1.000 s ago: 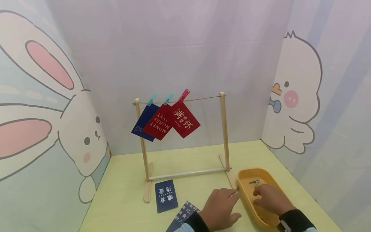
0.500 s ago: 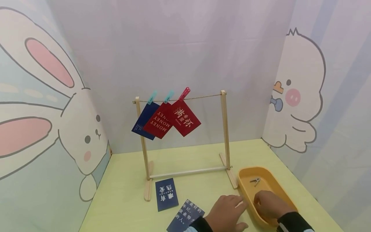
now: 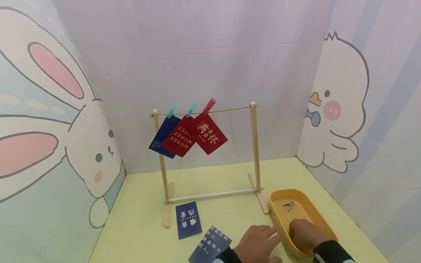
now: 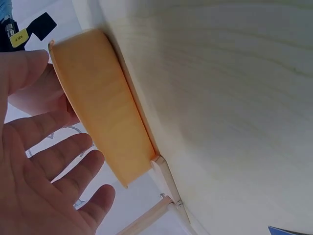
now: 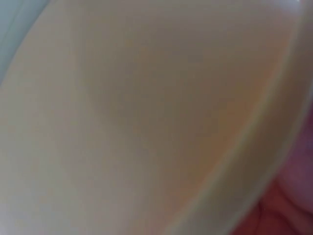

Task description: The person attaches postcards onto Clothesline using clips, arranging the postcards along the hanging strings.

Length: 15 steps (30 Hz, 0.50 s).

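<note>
1. Rack (image 3: pixel 213 195), left of the tray (image 3: pixel 306 210): three cards (image 3: pixel 210 134) are kept aloft by clips (image 3: pixel 209 106).
2. Left hand (image 3: pixel 257 244): fingers spread, held beside the tray.
3. Right hand (image 3: pixel 307 233): placed inside the tray; grip cannot be told.
4. Grey clip (image 3: pixel 289 205): laid inside the tray, seemingly for easy reach.

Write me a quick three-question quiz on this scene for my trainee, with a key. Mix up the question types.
1. How many cards hang from the string?

2. What colour is the clip on the hanging MONEY card?
A) red
B) light blue
C) grey

3. True or false: the right hand is inside the yellow tray, where a grey clip also lies.

Key:
1. Three.
2. B, the light blue clip.
3. True; the head view shows both within the tray's rim.
</note>
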Tool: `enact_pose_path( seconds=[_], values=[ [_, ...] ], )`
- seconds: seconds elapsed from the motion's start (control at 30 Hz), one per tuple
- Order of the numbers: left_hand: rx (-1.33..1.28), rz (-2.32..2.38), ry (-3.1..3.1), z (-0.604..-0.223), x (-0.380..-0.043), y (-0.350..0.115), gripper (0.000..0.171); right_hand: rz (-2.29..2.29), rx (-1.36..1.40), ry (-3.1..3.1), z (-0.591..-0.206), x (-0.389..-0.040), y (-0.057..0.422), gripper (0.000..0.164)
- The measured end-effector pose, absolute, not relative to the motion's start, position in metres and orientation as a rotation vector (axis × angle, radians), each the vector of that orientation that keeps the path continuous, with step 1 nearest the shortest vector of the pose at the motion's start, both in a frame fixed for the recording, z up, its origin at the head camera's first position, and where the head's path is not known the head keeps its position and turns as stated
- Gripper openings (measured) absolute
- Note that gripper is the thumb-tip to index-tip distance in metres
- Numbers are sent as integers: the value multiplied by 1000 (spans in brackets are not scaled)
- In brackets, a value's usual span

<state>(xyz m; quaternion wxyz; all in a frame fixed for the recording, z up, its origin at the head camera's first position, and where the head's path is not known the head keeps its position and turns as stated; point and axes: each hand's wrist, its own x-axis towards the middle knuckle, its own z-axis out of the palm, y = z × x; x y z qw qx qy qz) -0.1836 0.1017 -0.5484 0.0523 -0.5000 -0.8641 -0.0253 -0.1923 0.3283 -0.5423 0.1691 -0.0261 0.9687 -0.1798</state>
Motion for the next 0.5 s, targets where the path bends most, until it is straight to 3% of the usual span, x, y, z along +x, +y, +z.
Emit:
enact_pose_path(
  seconds=[0.5],
  values=[
    [-1527, -9, -2580, -553, -185, 100, 63, -462, -136, 2805, -536, -194, 323, 17]
  ],
)
